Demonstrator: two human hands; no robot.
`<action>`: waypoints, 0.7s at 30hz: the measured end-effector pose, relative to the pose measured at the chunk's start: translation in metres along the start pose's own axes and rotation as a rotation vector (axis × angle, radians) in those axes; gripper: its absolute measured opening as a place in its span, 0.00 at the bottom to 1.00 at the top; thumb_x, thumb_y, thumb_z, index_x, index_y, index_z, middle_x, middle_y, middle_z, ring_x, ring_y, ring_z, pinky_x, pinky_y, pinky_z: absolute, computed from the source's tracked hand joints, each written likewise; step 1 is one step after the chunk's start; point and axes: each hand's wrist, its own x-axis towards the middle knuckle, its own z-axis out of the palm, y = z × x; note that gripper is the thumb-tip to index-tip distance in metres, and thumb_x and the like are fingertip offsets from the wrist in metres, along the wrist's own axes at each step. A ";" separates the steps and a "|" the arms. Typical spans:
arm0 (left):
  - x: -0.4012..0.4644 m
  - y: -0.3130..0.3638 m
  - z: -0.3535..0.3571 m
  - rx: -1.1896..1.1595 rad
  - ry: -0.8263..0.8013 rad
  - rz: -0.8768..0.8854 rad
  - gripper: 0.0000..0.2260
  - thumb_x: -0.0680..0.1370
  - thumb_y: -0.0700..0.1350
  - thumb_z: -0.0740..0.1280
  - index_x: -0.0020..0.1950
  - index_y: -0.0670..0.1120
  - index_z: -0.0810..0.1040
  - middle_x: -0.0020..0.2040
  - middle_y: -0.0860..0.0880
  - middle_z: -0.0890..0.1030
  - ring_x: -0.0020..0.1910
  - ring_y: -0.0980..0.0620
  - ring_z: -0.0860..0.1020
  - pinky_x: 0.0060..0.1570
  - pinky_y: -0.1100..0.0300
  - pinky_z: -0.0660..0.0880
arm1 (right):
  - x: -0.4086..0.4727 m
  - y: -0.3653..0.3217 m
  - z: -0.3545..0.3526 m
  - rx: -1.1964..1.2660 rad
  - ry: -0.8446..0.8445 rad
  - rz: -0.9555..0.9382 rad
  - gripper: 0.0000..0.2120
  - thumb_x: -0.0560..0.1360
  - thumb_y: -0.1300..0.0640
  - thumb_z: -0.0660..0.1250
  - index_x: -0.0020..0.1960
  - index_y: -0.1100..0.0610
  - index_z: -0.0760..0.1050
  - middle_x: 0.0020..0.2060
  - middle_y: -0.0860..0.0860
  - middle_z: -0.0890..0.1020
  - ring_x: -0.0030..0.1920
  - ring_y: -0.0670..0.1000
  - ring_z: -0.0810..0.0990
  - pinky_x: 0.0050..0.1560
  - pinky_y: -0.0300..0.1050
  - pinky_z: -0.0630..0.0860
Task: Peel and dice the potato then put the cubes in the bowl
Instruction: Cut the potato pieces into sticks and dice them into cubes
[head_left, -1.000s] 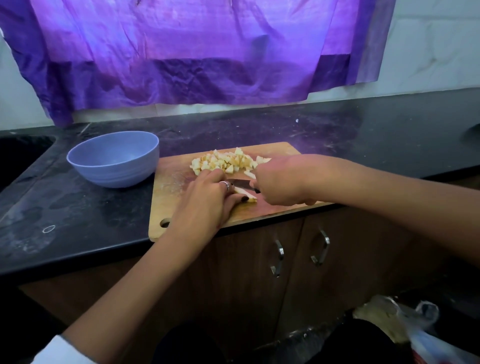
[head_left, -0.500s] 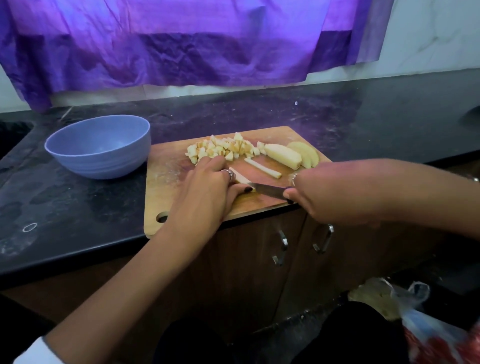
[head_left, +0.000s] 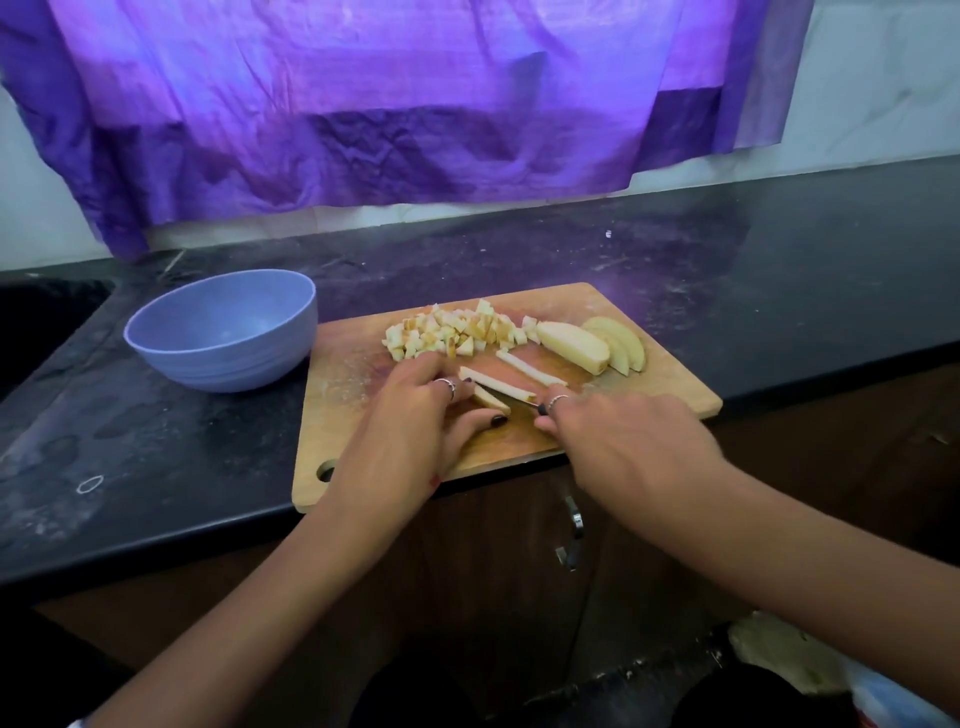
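Observation:
A wooden cutting board (head_left: 670, 387) lies on the black counter. At its far side sits a heap of potato cubes (head_left: 457, 330); to the right of it lie peeled potato slices (head_left: 576, 343) and a loose potato stick (head_left: 530, 368). My left hand (head_left: 421, 415) pinches a potato strip (head_left: 491, 392) down on the board. My right hand (head_left: 618, 441) grips a knife (head_left: 524, 399), its blade lying across that strip; the handle is hidden in the hand. An empty blue bowl (head_left: 223, 332) stands left of the board.
A purple cloth (head_left: 363, 104) hangs on the wall behind the counter (head_left: 156, 441). A sink (head_left: 41, 322) is at the far left. Cabinet doors with metal handles (head_left: 571, 530) are below the board. A plastic bag (head_left: 810, 670) lies on the floor at lower right.
My right hand moved back left toward my left hand, bringing the knife blade onto the strip. The view shifted; the slices at the board's right end are uncovered.

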 end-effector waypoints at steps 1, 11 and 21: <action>0.000 0.002 -0.001 -0.010 -0.001 -0.004 0.16 0.73 0.52 0.71 0.56 0.44 0.83 0.57 0.49 0.77 0.56 0.52 0.75 0.55 0.66 0.67 | 0.004 0.004 0.002 0.004 0.028 -0.008 0.16 0.84 0.49 0.45 0.67 0.51 0.62 0.47 0.49 0.74 0.40 0.48 0.69 0.32 0.42 0.63; 0.002 0.004 -0.010 -0.062 -0.175 0.020 0.18 0.74 0.56 0.65 0.63 0.55 0.78 0.66 0.59 0.74 0.70 0.63 0.66 0.70 0.69 0.60 | 0.016 0.049 0.019 0.061 0.206 -0.169 0.16 0.84 0.49 0.45 0.63 0.54 0.66 0.40 0.49 0.73 0.40 0.52 0.73 0.26 0.43 0.56; 0.002 0.010 -0.012 0.029 -0.057 -0.051 0.15 0.75 0.57 0.66 0.56 0.51 0.83 0.54 0.54 0.82 0.56 0.59 0.78 0.58 0.60 0.74 | 0.033 0.066 0.022 0.235 0.062 -0.288 0.14 0.84 0.55 0.50 0.68 0.56 0.62 0.37 0.49 0.67 0.42 0.52 0.73 0.35 0.45 0.67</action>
